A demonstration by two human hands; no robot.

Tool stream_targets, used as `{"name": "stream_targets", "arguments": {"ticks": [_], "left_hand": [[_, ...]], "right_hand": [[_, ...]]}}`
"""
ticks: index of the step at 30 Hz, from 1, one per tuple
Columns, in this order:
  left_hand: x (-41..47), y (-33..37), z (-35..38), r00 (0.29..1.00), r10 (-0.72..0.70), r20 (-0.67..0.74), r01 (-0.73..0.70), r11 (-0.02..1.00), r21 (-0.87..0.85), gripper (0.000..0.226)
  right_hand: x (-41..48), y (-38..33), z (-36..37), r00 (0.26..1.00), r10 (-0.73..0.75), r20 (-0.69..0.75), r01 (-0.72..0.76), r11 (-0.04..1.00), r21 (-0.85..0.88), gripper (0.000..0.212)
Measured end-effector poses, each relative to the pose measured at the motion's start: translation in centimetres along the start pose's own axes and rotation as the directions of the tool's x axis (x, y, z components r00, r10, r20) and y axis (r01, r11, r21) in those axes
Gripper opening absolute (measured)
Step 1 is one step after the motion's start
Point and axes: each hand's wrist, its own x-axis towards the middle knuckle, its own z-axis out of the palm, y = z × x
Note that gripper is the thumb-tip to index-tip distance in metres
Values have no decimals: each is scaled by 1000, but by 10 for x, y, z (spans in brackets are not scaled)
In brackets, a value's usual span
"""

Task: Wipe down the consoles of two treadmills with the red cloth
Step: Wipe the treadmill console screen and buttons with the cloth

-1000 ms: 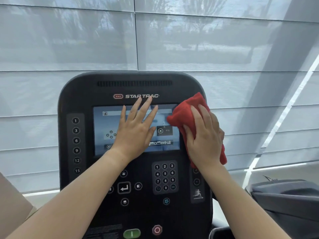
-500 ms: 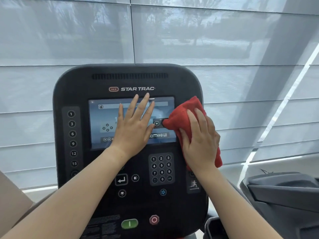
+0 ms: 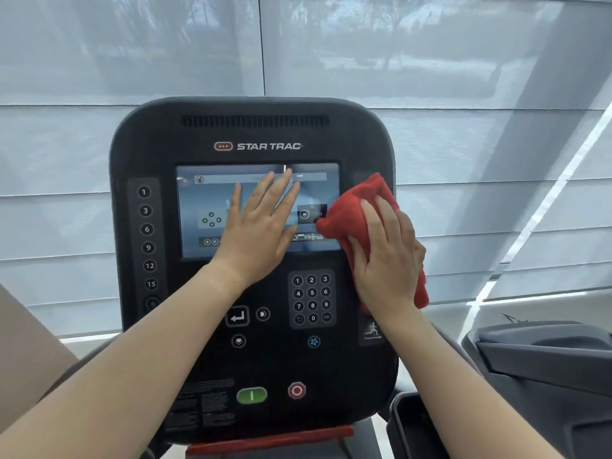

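A black treadmill console [image 3: 159,140] marked STAR TRAC stands upright in front of me. Its lit screen [image 3: 205,207] is in the upper middle. My left hand [image 3: 258,233] lies flat on the screen, fingers spread, holding nothing. My right hand [image 3: 387,256] presses the bunched red cloth [image 3: 354,213] against the console's right edge, over the screen's right side. The cloth hangs past the console's edge below my hand. A number keypad [image 3: 312,298] sits under the screen, between my two wrists.
Part of a second grey treadmill [image 3: 543,359] shows at the lower right. A green start button [image 3: 251,395] and red stop button [image 3: 296,390] sit near the console's bottom. Grey window blinds [image 3: 463,77] fill the background.
The view has shifted, so the console sits a little lower in the frame. My right hand with the cloth slid slightly down the console's right side. My left hand stays flat on the screen.
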Motion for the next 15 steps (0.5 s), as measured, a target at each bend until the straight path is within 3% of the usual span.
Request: {"name": "stream_targets", "arguments": {"ticks": [5,12,15], "left_hand": [[-25,2,2,1000,-2,25,3,1000,-10,61],[-57,12,10,998,-55,40,57,997,-43,59],[-77,16,15,997,-57,47,59,998,-32,60]], "right_hand": [[-47,2,1,999,-18,30,19,1000,-22,47],[-31,-6,1,999,-9,41,10,1000,-20,45],[-59,-6,3,994,-81,78,85,995,-56,49]]}}
